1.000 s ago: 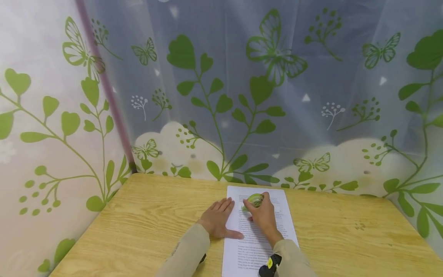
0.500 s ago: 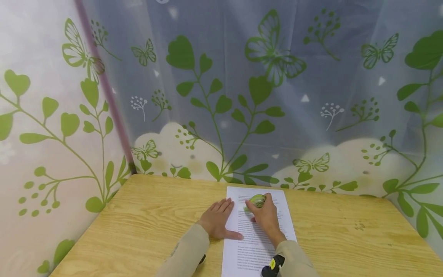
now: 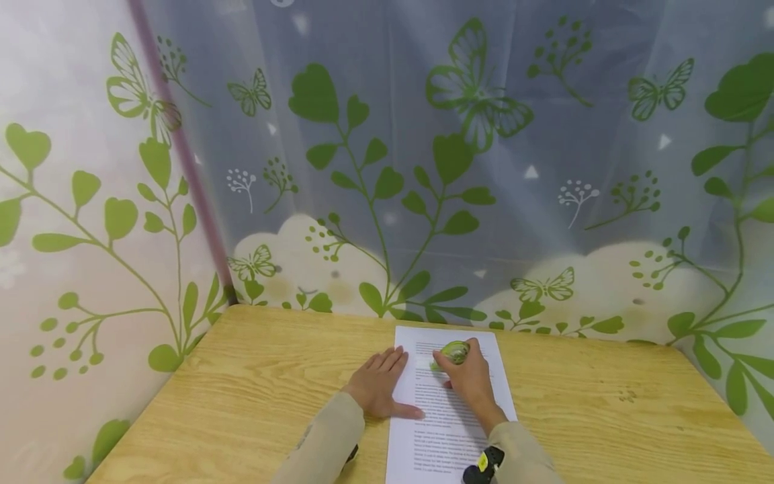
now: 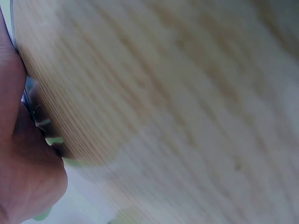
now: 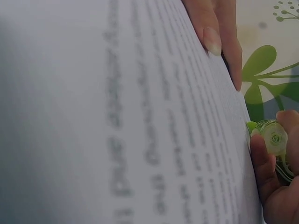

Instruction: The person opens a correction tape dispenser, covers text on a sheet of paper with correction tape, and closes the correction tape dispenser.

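A green, see-through correction tape [image 3: 454, 351] is pinched between the thumb and fingers of my right hand [image 3: 473, 378], over the upper text of a printed sheet [image 3: 447, 457]. In the right wrist view a round spool shows inside the correction tape [image 5: 274, 138], its tip at the paper. A white gap in the print lies just left of the tip in the head view. My left hand [image 3: 377, 386] lies flat with fingers spread at the left edge of the sheet, thumb stretched across the paper. Only part of the left hand [image 4: 28, 177] shows in the left wrist view.
The sheet lies on a wood-grain table [image 3: 272, 376]. A curtain [image 3: 387, 168] printed with leaves and butterflies hangs behind the table's far edge and along the left side. A black device with a yellow mark [image 3: 484, 464] is strapped at the right wrist.
My right hand has slid a little to the right along the text with the correction tape. The left hand stays in place on the sheet.
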{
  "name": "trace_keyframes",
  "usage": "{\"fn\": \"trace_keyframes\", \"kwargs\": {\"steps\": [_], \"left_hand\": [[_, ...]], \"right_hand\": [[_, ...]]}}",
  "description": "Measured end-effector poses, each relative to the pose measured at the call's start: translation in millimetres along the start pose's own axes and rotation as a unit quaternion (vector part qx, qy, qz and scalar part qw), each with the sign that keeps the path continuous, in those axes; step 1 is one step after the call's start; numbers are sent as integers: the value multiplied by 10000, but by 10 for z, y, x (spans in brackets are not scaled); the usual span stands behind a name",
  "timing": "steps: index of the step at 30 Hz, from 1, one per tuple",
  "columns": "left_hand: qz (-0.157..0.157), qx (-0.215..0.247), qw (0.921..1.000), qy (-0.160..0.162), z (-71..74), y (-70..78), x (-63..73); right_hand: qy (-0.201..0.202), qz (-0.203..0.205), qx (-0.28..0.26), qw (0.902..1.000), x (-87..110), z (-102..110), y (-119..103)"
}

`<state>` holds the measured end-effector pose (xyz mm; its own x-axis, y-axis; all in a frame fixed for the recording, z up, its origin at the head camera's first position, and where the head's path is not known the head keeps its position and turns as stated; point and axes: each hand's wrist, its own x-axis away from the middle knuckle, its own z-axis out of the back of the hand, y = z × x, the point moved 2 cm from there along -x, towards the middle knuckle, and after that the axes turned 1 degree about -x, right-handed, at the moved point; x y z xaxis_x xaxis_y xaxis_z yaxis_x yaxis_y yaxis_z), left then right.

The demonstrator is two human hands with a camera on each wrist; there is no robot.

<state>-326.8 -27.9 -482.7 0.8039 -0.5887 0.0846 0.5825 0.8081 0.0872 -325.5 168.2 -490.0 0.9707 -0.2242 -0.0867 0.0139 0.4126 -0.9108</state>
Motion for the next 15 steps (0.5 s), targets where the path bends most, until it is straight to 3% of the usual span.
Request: {"fn": "trace_keyframes", "kwargs": {"steps": [15], "left_hand": [[27,2,10000,-39,124,59,64]], "right_hand": [[55,49,132,9999,9,106,6]]}}
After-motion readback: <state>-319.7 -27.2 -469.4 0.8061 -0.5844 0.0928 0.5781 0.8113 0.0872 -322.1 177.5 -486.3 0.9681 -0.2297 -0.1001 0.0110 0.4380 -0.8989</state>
